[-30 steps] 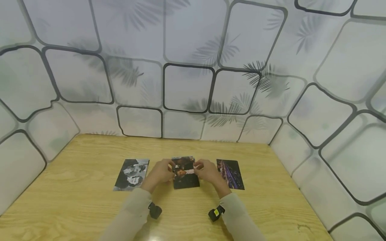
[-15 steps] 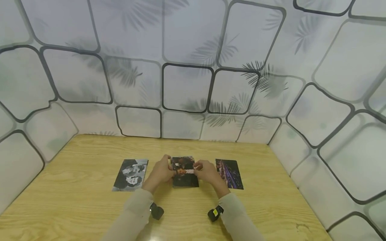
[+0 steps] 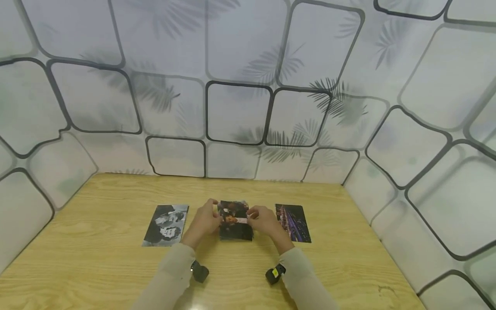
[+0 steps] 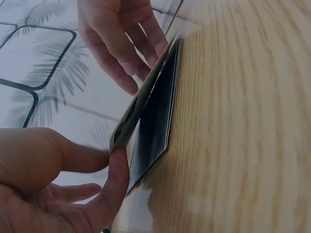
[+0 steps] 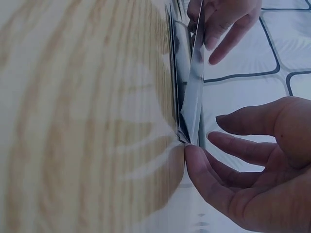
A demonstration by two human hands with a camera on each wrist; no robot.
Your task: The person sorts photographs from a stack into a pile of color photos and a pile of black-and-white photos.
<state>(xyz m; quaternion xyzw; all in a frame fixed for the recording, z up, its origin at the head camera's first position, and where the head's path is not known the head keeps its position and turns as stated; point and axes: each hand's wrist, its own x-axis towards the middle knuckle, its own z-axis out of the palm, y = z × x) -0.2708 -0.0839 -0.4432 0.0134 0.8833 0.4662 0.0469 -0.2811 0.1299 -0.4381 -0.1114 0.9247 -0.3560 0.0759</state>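
Note:
Three spots on the wooden table [image 3: 97, 275] hold photos. Both hands are at the middle stack of dark photos [image 3: 235, 230]. The top photo [image 4: 146, 94] is tilted up off the stack, one long edge raised. My left hand [image 3: 207, 221] pinches its left end, thumb against the edge [image 4: 119, 162]. The right hand [image 3: 261, 221] holds the right end between thumb and fingertips [image 5: 194, 158]. In the right wrist view the raised photo [image 5: 194, 97] stands clear of the stack beneath.
A black-and-white photo [image 3: 166, 224] lies left of the hands and a dark purple night photo [image 3: 293, 223] lies right of them. Patterned white walls [image 3: 236, 112] close in the table at the back and both sides.
The hands have stayed at the middle stack with the top photo held between them. The view has shifted slightly; nothing else has moved.

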